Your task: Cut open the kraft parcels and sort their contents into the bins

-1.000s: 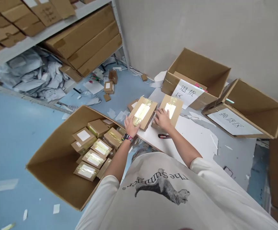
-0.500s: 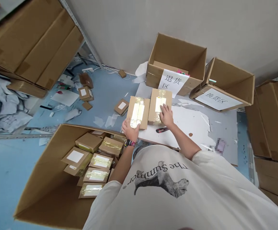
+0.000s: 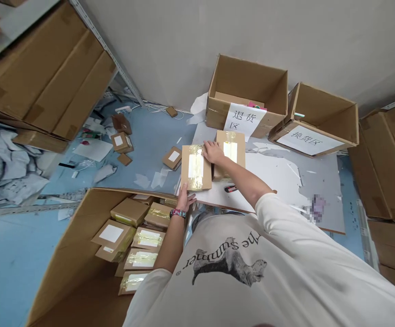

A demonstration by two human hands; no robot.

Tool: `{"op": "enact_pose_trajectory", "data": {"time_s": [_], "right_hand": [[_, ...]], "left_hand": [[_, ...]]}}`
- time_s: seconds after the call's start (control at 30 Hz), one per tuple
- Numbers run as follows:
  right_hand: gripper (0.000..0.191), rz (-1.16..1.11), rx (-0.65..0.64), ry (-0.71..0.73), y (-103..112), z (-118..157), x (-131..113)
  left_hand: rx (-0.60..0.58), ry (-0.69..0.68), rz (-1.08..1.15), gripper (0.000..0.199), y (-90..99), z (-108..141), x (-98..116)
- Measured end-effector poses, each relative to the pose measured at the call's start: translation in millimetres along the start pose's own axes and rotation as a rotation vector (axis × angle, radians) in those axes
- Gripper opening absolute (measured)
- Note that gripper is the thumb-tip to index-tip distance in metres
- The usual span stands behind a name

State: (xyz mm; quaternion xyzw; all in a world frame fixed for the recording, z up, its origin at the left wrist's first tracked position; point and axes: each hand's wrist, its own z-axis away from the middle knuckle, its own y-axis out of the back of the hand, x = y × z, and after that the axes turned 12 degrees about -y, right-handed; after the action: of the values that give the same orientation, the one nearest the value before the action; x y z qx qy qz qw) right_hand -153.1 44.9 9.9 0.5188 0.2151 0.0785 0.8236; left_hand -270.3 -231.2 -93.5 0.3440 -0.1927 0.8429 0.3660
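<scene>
A taped cardboard box with a white label is between my hands at the left end of the white table. My left hand grips its near left corner, thumb on the side and fingers at the near edge. Curled over the far right edge of the same box is my right hand; its fingertips rest on the top. A second taped box stands just to the right, partly hidden by my right forearm. Near its front side lies a red and black box cutter.
Two open cartons with handwritten signs, the left one and the right one, stand along the back of the table. A large open carton at my left holds several parcels. Small boxes and scraps lie on the blue floor.
My right hand has left the right box and moved left onto the left box. My left hand has shifted down to that box's near corner. The view has tilted slightly.
</scene>
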Motion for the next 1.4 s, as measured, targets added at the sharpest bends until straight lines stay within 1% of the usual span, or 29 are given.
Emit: {"op": "enact_pose_trajectory", "data": {"time_s": [0.03, 0.1, 0.17, 0.27, 0.37, 0.5, 0.6, 0.7, 0.77, 0.8, 0.87, 0.9, 0.97, 1.03, 1.07, 1.1, 1.13, 1.2, 1.23, 1.27, 1.3, 1.33, 1.4], "right_hand": [[0.073, -0.007, -0.034, -0.027, 1.7, -7.6, -3.0], [0.066, -0.015, -0.067, -0.062, 1.0, -14.3, -8.2], [0.060, -0.010, -0.044, -0.094, -2.7, -12.3, -12.4], [0.059, -0.001, 0.005, -0.112, -5.5, -3.4, -16.9], [0.060, -0.024, 0.061, -0.101, 1.8, 1.3, -19.2], [0.060, -0.082, 0.171, -0.090, 19.3, -4.7, -19.9], [0.064, -0.102, 0.184, -0.117, 22.6, -8.6, -15.4], [0.075, -0.086, 0.101, -0.162, 12.2, -1.8, -1.2], [0.078, -0.072, 0.053, -0.133, 2.1, 9.4, 14.8], [0.078, -0.069, 0.049, -0.105, -2.3, 16.4, 24.6], [0.077, -0.071, 0.075, -0.065, -8.1, 31.3, 46.6], [0.076, -0.075, 0.093, -0.064, -9.3, 38.6, 58.3], [0.075, -0.079, 0.111, -0.089, -9.1, 51.5, 81.4], [0.075, -0.080, 0.100, -0.121, -7.3, 61.6, 102.5], [0.075, -0.084, 0.091, -0.131, -6.4, 65.7, 111.9], [0.076, -0.091, 0.084, -0.137, -5.8, 69.3, 120.5], [0.076, -0.102, 0.080, -0.142, -5.4, 72.5, 128.2], [0.077, -0.133, 0.078, -0.146, -5.3, 78.1, 142.0], [0.077, -0.149, 0.077, -0.140, -5.3, 80.9, 148.6], [0.077, -0.165, 0.072, -0.129, -5.2, 83.8, 155.3], [0.077, -0.179, 0.065, -0.113, -4.9, 87.0, 162.5], [0.076, -0.196, 0.056, -0.095, -4.3, 90.7, 170.4], [0.074, -0.238, 0.038, -0.068, -2.6, 100.0, 188.9]], "left_hand": [[-0.017, -0.007, 0.039, 0.095, -4.3, 1.9, -1.9], [-0.019, -0.059, 0.088, 0.092, -11.6, 5.3, -4.6], [0.006, -0.113, 0.104, 0.089, -15.9, 9.4, -5.9], [0.016, -0.151, 0.099, 0.086, -17.1, 16.3, -3.9], [0.011, -0.175, 0.073, 0.083, -15.8, 18.6, 5.1], [-0.010, -0.264, -0.002, 0.076, -17.6, 5.4, 25.9], [-0.020, -0.305, -0.114, 0.066, -20.7, -13.7, 39.9], [0.003, -0.346, -0.202, 0.058, -20.9, -31.7, 47.4], [0.021, -0.381, -0.254, 0.055, -19.0, -39.2, 49.0], [0.029, -0.396, -0.281, 0.053, -17.8, -41.0, 48.9], [0.062, -0.438, -0.329, 0.050, -16.9, -40.3, 47.2], [0.097, -0.477, -0.341, 0.048, -17.7, -37.7, 45.5], [0.206, -0.600, -0.352, 0.043, -22.8, -28.5, 40.2], [0.297, -0.741, -0.385, 0.032, -33.3, -15.1, 32.2], [0.298, -0.795, -0.418, 0.025, -40.4, -7.5, 27.2], [0.257, -0.829, -0.465, 0.018, -48.5, 0.3, 21.7], [0.178, -0.842, -0.519, 0.013, -57.6, 8.0, 15.9], [-0.030, -0.827, -0.627, 0.007, -78.0, 22.1, 4.3], [-0.118, -0.812, -0.670, 0.008, -89.0, 28.3, -0.9], [-0.178, -0.800, -0.704, 0.010, -100.4, 33.8, -5.3], [-0.200, -0.797, -0.723, 0.013, -111.9, 38.7, -8.8], [-0.188, -0.806, -0.725, 0.016, -123.5, 43.0, -11.3], [-0.108, -0.835, -0.700, 0.019, -145.9, 49.7, -13.4]]}}
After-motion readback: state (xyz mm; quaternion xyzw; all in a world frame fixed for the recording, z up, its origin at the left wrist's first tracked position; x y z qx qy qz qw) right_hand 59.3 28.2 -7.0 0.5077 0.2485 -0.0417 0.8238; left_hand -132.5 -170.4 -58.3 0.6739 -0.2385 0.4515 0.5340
